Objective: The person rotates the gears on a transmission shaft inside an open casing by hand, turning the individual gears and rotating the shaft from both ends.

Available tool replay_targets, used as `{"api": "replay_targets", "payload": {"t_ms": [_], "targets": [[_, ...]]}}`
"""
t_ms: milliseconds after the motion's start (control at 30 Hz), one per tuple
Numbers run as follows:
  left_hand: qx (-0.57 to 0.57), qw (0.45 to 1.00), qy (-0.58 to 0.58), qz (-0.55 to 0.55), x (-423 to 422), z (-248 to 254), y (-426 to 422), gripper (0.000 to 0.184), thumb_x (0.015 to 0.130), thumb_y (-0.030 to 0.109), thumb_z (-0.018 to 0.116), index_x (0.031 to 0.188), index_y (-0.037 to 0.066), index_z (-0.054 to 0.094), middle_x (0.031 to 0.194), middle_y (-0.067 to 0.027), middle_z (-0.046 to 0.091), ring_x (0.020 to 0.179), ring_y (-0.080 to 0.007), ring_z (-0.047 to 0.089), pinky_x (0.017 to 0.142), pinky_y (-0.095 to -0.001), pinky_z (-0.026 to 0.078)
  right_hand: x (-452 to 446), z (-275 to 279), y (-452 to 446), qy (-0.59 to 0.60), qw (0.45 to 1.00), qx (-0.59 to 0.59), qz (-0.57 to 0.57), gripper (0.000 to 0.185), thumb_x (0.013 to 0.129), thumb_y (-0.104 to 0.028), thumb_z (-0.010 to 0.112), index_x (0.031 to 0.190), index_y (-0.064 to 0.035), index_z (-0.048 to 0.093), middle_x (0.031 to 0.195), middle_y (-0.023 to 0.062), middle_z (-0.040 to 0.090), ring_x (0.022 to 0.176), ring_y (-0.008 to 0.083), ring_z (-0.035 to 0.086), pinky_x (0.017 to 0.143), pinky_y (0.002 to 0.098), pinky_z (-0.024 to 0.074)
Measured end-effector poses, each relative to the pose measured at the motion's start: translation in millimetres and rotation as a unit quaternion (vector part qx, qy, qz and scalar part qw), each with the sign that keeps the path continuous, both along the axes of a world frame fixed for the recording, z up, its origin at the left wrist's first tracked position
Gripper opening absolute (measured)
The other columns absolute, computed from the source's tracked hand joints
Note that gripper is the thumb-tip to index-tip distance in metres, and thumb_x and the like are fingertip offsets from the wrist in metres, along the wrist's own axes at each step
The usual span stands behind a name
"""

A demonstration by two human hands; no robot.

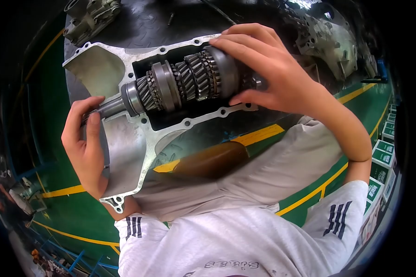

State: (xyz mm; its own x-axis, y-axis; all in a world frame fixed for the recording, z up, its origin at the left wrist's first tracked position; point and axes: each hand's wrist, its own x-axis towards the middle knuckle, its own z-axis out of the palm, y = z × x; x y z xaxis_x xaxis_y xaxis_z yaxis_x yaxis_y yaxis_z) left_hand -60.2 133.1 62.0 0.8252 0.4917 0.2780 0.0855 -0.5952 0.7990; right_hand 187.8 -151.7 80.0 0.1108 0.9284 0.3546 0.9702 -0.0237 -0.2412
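We hold the gear shaft point(173, 85) inside the open metal case point(149, 138).
Our left hand point(84, 136) curls round its thin left end; our right hand point(275, 69), spread wide, clasps the thick right end. Dark table point(145, 21), green floor point(74, 237), yellow lines.

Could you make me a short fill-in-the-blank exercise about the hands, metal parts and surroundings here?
1. The ____ hand holds the narrow end of the gear shaft, while the right hand is around its wide end.
2. Small round bolt ____ are spaced along the rim of the metal housing.
3. Each shirt sleeve has ____ dark stripes.
4. The floor is green, with ____ lines.

Missing words: left; holes; three; yellow.
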Motion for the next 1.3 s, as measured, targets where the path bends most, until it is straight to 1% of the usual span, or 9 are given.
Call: {"api": "replay_targets", "payload": {"t_ms": [333, 467, 533, 967, 1033, 1067, 1133, 1267, 1300], "targets": [[0.006, 1.000, -0.005, -0.004, 2.4, 0.1, -0.6, 0.018, 0.103, 0.007, 0.060, 0.113, -0.005, 0.068, 0.103, -0.0089, 0.068, 0.095, -0.0160, 0.062, 0.089, -0.0265, 0.047, -7.2, 2.3, 9.3, 0.050, 0.999, -0.003, -0.004, 0.088, 0.068, -0.018, 0.090, 0.148, -0.0041, 0.056, 0.139, 0.0172, 0.060, 0.132, 0.0374, 0.053, 0.115, 0.0495, 0.0401], [0.008, 1.000, -0.007, -0.011, 2.3, -0.4, 1.8, 0.018, 0.103, 0.007, 0.060, 0.113, -0.005, 0.069, 0.103, -0.0090, 0.068, 0.095, -0.0159, 0.062, 0.089, -0.0264, 0.047, -2.0, 1.3, 9.0, 0.061, 0.998, -0.004, 0.000, 0.087, 0.070, -0.019, 0.090, 0.148, -0.0042, 0.055, 0.139, 0.0171, 0.061, 0.132, 0.0377, 0.053, 0.115, 0.0489, 0.0411], [0.000, 1.000, -0.009, -0.015, 1.2, -1.1, 3.3, 0.018, 0.102, 0.006, 0.060, 0.113, -0.005, 0.069, 0.102, -0.0094, 0.068, 0.095, -0.0162, 0.062, 0.088, -0.0267, 0.047, -0.1, -0.3, 10.2, 0.073, 0.997, 0.009, 0.007, 0.081, 0.070, -0.020, 0.089, 0.142, -0.0046, 0.056, 0.133, 0.0176, 0.063, 0.128, 0.0379, 0.055, 0.113, 0.0476, 0.0425], [-0.001, 1.000, -0.005, -0.016, 0.3, 0.4, 2.5, 0.018, 0.100, 0.006, 0.061, 0.112, -0.005, 0.070, 0.099, -0.0089, 0.067, 0.093, -0.0161, 0.061, 0.085, -0.0265, 0.046, 1.8, 1.0, 10.1, 0.101, 0.995, 0.006, 0.017, 0.081, 0.069, -0.018, 0.088, 0.142, -0.0035, 0.055, 0.132, 0.0167, 0.063, 0.126, 0.0370, 0.056, 0.112, 0.0460, 0.0435], [0.007, 1.000, -0.009, -0.014, 0.9, -0.4, 2.2, 0.018, 0.100, 0.005, 0.062, 0.112, -0.004, 0.070, 0.098, -0.0089, 0.066, 0.092, -0.0161, 0.061, 0.085, -0.0266, 0.046, 0.1, 2.5, 11.1, 0.101, 0.995, 0.000, 0.019, 0.079, 0.071, -0.021, 0.088, 0.141, -0.0025, 0.056, 0.133, 0.0160, 0.063, 0.127, 0.0368, 0.056, 0.111, 0.0465, 0.0431], [0.008, 1.000, -0.010, -0.013, 2.3, -1.0, 2.4, 0.018, 0.100, 0.005, 0.062, 0.112, -0.004, 0.070, 0.098, -0.0089, 0.066, 0.092, -0.0161, 0.061, 0.085, -0.0266, 0.046, -1.2, 6.2, 10.5, 0.100, 0.995, 0.000, 0.020, 0.079, 0.071, -0.021, 0.088, 0.141, -0.0025, 0.056, 0.133, 0.0160, 0.063, 0.127, 0.0368, 0.056, 0.111, 0.0465, 0.0431], [-0.009, 1.000, -0.019, -0.022, 1.5, -1.3, 3.5, 0.017, 0.099, 0.005, 0.062, 0.111, -0.005, 0.070, 0.097, -0.0092, 0.067, 0.091, -0.0166, 0.062, 0.084, -0.0269, 0.046, -10.0, 15.0, 12.1, 0.039, 0.999, 0.003, 0.003, 0.082, 0.076, -0.029, 0.088, 0.145, -0.0016, 0.054, 0.142, 0.0157, 0.061, 0.134, 0.0368, 0.054, 0.116, 0.0483, 0.0388], [-0.006, 0.999, -0.028, -0.032, 3.5, -2.5, 6.0, 0.016, 0.098, 0.002, 0.062, 0.110, -0.005, 0.070, 0.096, -0.0096, 0.067, 0.091, -0.0176, 0.064, 0.084, -0.0274, 0.048, -34.2, 24.1, 29.6, -0.026, 0.999, 0.021, 0.016, 0.075, 0.082, -0.035, 0.085, 0.143, -0.0018, 0.057, 0.141, 0.0146, 0.063, 0.135, 0.0353, 0.054, 0.117, 0.0529, 0.0367], [-0.008, 0.999, -0.025, -0.034, 2.9, -3.0, 7.1, 0.016, 0.098, 0.002, 0.063, 0.110, -0.004, 0.071, 0.096, -0.0097, 0.067, 0.091, -0.0177, 0.064, 0.084, -0.0271, 0.048, -38.9, 22.3, 35.8, -0.037, 0.999, 0.026, 0.023, 0.075, 0.080, -0.034, 0.086, 0.142, -0.0018, 0.058, 0.140, 0.0136, 0.064, 0.133, 0.0350, 0.055, 0.117, 0.0546, 0.0367]]}}
